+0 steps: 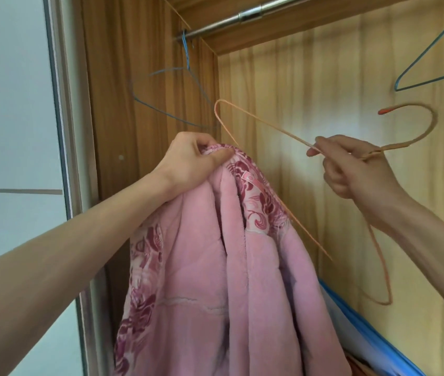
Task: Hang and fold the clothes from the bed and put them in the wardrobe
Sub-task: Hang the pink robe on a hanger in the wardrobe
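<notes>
Pink fleece garment with maroon floral lining is gripped bunched at its top by left hand, hanging straight down. Just right, thin orange wire hanger is pinched at neck by right hand, lower arm slanting behind the collar. Steel wardrobe rail lies above and beyond; right hand judged nearer.

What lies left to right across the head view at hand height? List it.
Left hand gripping the pink garment → peach wire hanger → right hand holding that hanger → the hanger's orange-tipped hook.
</notes>
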Available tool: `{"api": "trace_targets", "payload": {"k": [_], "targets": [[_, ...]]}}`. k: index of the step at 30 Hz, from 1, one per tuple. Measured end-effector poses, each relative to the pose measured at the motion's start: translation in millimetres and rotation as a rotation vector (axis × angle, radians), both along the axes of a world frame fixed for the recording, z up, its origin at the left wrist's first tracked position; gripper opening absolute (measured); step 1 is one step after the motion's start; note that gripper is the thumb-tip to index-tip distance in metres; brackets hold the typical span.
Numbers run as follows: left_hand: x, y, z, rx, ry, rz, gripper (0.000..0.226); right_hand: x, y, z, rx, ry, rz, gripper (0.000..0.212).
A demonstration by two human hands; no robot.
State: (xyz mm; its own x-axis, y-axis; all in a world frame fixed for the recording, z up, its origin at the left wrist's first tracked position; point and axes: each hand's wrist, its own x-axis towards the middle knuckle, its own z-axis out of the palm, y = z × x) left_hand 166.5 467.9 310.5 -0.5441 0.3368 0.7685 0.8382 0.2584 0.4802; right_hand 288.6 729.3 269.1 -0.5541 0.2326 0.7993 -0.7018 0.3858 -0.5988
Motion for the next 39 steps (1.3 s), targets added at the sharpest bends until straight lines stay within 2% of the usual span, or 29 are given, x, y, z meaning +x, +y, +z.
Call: {"api": "trace_targets", "payload": {"k": [3, 5, 10, 13, 17, 21, 26, 29, 31, 34, 36, 39], "targets": [[1, -9, -2, 0.045, -0.105, -0.090, 0.032, 19, 14, -6, 0.004, -0.108, 0.290, 0.035], [0, -15, -3, 0.065, -0.137, -0.122, 0.031, 27, 23, -16, -0.007, -0.182, 0.375, 0.041], [-3, -26, -5, 0.079, -0.151, -0.106, 0.024, 38, 24, -33, 0.203, -0.462, 0.285, 0.067], [-6, -30, -6, 0.055, -0.143, -0.086, 0.023, 42, 21, -26, 0.298, -0.490, 0.185, 0.043], [-4, -33, -5, -0.088, -0.086, -0.047, 0.030, 51, 19, -8, 0.462, -0.517, -0.003, 0.040], [6, -14, -9, -0.074, -0.083, -0.091, 0.031, 39, -7, -3, 0.482, -0.512, 0.015, 0.024], [24, 21, -21, -0.142, 0.015, -0.061, 0.031, 4, -41, -13, 0.405, -0.521, 0.160, 0.022], [29, 22, -27, -0.172, 0.019, -0.078, 0.027, -9, -39, -31, 0.250, -0.502, 0.234, 0.020], [33, 18, -32, -0.267, 0.048, -0.112, 0.027, -13, -35, -43, 0.124, -0.450, 0.279, 0.019], [31, 13, -41, -0.459, 0.212, -0.066, 0.037, -16, -30, -56, -0.019, -0.393, 0.320, 0.025], [29, 11, -45, -0.537, 0.239, -0.037, 0.040, -17, -28, -61, -0.042, -0.374, 0.322, 0.023], [28, 14, -54, -0.626, 0.256, 0.029, 0.068, -17, -25, -64, -0.014, -0.372, 0.332, 0.018]]}}
